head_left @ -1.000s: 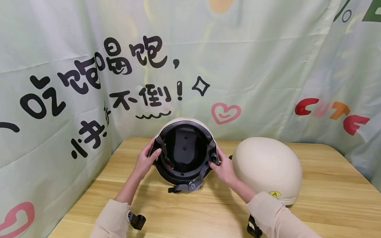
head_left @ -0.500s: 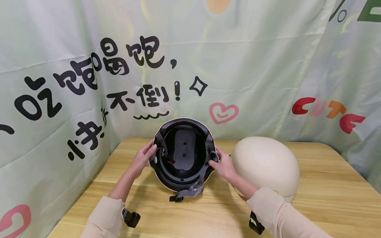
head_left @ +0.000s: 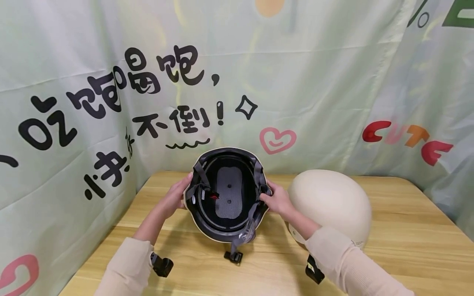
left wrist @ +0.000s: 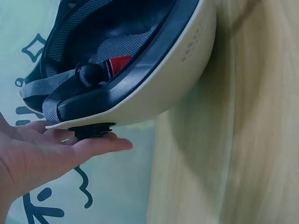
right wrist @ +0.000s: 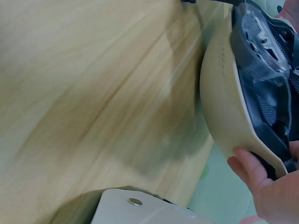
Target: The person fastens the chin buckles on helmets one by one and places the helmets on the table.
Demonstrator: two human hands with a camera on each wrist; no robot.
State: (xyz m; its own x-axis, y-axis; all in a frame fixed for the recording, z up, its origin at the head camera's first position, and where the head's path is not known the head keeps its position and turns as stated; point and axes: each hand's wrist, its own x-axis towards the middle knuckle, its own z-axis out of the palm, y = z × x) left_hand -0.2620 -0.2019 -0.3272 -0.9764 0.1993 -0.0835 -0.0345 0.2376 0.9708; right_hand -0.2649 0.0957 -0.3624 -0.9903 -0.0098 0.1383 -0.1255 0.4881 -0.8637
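A cream helmet with a black padded inside faces me, its opening toward the camera. My left hand supports its left side from outside; in the left wrist view, the hand lies stretched out along the rim by a black round fitting. On the other side my right hand grips the rim, thumb over the edge and fingers on the outer shell. A grey chin strap with a black buckle hangs from the bottom, partly wrapped in clear plastic.
A second cream helmet sits dome up on the wooden table, close to my right forearm. A pale printed curtain hangs behind and along the left of the table.
The held helmet has tipped so more of its lining shows. My left thumb has come off the inner rim to the outside. The strap's buckle has swung right and lower.
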